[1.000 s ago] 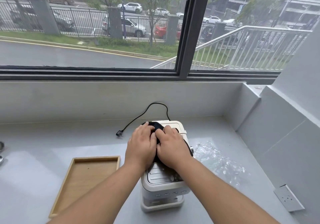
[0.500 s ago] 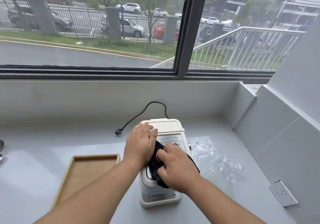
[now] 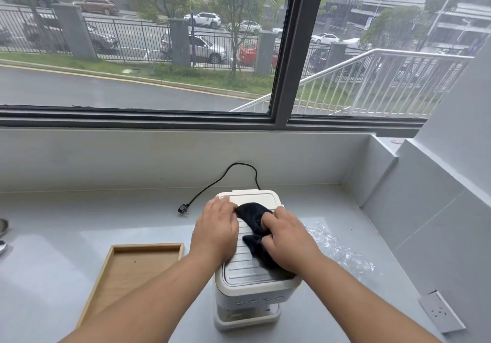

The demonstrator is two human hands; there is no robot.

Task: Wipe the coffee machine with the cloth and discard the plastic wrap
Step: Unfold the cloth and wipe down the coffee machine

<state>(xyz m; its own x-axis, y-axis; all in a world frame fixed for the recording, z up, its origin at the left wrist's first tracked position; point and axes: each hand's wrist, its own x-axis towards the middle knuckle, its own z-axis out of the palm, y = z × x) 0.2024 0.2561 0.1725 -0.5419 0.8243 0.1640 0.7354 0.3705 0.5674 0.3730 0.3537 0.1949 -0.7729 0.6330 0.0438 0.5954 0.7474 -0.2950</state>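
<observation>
A cream-white coffee machine stands on the grey counter, its ribbed metal top facing me. A black cloth lies across that top. My right hand presses down on the cloth and grips its middle. My left hand rests on the machine's left top edge, fingertips touching the cloth's far corner. Crumpled clear plastic wrap lies on the counter just right of the machine, untouched by either hand.
A shallow wooden tray sits left of the machine. The machine's black cord and plug trail behind toward the back wall. A white wall socket sits low on the right wall. A metal object shows at the far left edge.
My right hand has slid the cloth from the front of the machine's top back toward the rear lid. My left hand stays on the machine's left side.
</observation>
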